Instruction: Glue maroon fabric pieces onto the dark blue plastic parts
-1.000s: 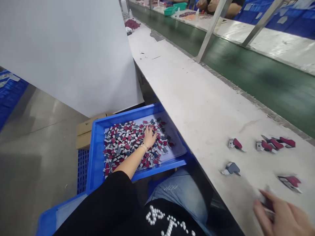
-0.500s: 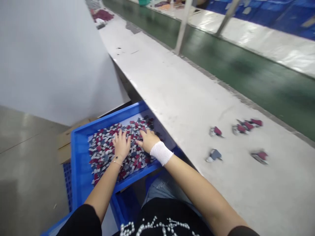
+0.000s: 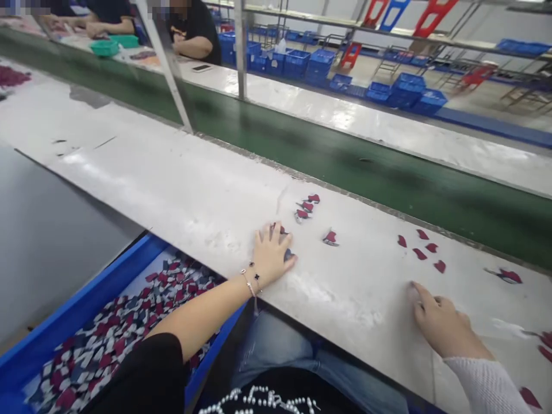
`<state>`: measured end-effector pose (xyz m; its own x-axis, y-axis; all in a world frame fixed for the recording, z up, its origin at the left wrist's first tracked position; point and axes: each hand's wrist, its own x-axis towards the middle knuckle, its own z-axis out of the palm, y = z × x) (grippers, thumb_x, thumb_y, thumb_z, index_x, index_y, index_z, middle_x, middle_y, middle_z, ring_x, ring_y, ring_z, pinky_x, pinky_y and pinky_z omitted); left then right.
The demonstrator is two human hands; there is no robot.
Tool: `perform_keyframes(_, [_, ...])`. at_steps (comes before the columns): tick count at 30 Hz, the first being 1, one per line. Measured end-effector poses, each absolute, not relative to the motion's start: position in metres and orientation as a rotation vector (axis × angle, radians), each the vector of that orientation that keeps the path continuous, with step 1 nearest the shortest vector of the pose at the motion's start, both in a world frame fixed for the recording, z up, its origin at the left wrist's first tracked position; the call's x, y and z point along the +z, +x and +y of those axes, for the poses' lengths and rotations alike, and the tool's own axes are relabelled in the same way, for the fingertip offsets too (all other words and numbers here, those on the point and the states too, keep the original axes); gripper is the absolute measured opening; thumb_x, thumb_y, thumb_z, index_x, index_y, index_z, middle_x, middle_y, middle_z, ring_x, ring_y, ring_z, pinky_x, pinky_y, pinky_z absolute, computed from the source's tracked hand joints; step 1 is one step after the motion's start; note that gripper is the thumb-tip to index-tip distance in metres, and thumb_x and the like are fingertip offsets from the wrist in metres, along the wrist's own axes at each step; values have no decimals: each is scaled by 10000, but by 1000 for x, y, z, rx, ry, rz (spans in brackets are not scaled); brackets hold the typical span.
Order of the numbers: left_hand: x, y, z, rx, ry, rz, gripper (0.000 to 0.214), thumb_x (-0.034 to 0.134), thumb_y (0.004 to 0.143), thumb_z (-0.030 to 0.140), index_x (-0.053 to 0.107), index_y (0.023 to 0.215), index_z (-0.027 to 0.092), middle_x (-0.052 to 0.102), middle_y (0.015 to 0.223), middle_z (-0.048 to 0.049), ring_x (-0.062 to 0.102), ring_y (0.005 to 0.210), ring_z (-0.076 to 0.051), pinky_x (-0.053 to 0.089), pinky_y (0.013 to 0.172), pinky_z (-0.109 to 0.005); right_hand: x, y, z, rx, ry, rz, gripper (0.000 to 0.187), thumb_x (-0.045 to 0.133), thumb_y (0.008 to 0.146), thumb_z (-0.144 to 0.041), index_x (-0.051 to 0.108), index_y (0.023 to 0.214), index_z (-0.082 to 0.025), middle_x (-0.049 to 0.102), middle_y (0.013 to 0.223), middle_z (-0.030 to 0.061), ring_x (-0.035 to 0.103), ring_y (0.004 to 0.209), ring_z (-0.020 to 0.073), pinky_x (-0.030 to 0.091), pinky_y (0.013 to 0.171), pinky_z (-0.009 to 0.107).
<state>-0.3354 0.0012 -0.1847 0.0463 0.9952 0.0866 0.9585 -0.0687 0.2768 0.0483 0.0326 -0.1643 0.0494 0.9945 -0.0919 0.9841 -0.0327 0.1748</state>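
A green belt [image 3: 345, 161] runs along the worktop [image 3: 172, 184] beyond the left grip [image 3: 271, 256]. Below that grip, off the near edge, a blue bin [image 3: 86, 296] is heaped with parts [image 3: 129, 322]. The left grip lies palm down on the worktop, cupped over a few pieces [image 3: 288, 255] that peek out by thumb and fingers; I cannot tell whether it clutches them. A cluster [image 3: 307, 207] lies just beyond it. The right grip [image 3: 442, 325] rests flat and released, with red bits [image 3: 420, 247] beyond its fingertips.
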Motion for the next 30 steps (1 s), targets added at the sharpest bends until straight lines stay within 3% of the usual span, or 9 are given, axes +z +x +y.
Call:
perform_keyframes(3, [-181, -349, 22, 342, 2161, 2083, 381, 464, 943, 360, 633, 1263, 243, 523, 1396, -169, 506, 1208, -392, 487, 940, -541, -172, 35, 40, -48, 2090, 2151, 263, 518, 988, -237, 598, 1217, -136, 624, 1062, 88, 608, 1029, 164, 518, 960, 364])
perform_keyframes(6, [-173, -353, 45, 318, 2139, 2141, 446, 382, 960, 288, 552, 1365, 212, 569, 1316, -187, 528, 1171, -377, 498, 911, -517, -165, -10, 64, -226, 1979, 2385, 299, 513, 997, -276, 562, 1242, -112, 588, 1173, 92, 583, 1096, 175, 510, 996, 394])
perform_keyframes(10, [-169, -333, 85, 333, 2193, 2145, 659, 489, 923, 448, 343, 1531, 240, 258, 1628, -164, 260, 1449, -465, 323, 1104, -648, -154, -89, 92, -394, 1786, 2600, 488, 468, 1018, -419, 423, 1434, -168, 532, 1289, 114, 588, 1067, 169, 527, 971, 388])
perform_keyframes(13, [-166, -312, 126, 296, 2305, 2018, 807, 604, 844, 505, 281, 1557, 310, 111, 1690, -96, 93, 1513, -487, 201, 1153, -696, -155, -131, 102, -391, 1687, 2622, 593, 570, 957, -483, 421, 1447, -183, 480, 1360, 134, 555, 1150, 221, 526, 979, 431])
perform_keyframes(17, [-158, -305, 163, 189, 2401, 1837, 530, 498, 916, 358, 483, 1444, 321, 308, 1633, -79, 370, 1432, -376, 376, 1096, -559, -158, -145, 112, -390, 1613, 2603, 373, 553, 981, -348, 541, 1287, -134, 543, 1263, 107, 578, 1080, 181, 541, 938, 385])
perform_keyframes(19, [-155, -317, 159, 142, 2424, 1782, 439, 460, 944, 397, 565, 1363, 323, 386, 1586, -90, 468, 1354, -328, 423, 1052, -509, -156, -139, 118, -415, 1589, 2595, 317, 550, 985, -336, 572, 1211, -116, 574, 1199, 94, 590, 1040, 165, 545, 925, 371])
perform_keyframes(23, [-153, -353, 114, 48, 2457, 1696, 805, 633, 708, 776, 524, 1394, 369, 345, 1596, -116, 406, 1384, -408, 422, 1033, -552, -150, -128, 127, -501, 1576, 2573, 305, 524, 1000, -339, 571, 1195, -108, 593, 1144, 84, 606, 954, 135, 559, 874, 334])
perform_keyframes(25, [-156, -364, 87, 38, 2463, 1707, 911, 646, 655, 818, 496, 1418, 344, 305, 1613, -128, 393, 1374, -422, 418, 1026, -561, -149, -131, 129, -534, 1588, 2553, 334, 506, 1009, -350, 548, 1242, -113, 586, 1157, 90, 606, 932, 130, 565, 848, 322])
perform_keyframes(30, [-167, -361, 49, 142, 2422, 1896, 542, 464, 910, 644, 568, 1323, 308, 324, 1582, -130, 468, 1233, -401, 458, 902, -554, -146, -164, 130, -618, 1455, 2570, 459, 518, 1002, -373, 447, 1401, -157, 567, 1204, 101, 607, 947, 140, 570, 848, 329])
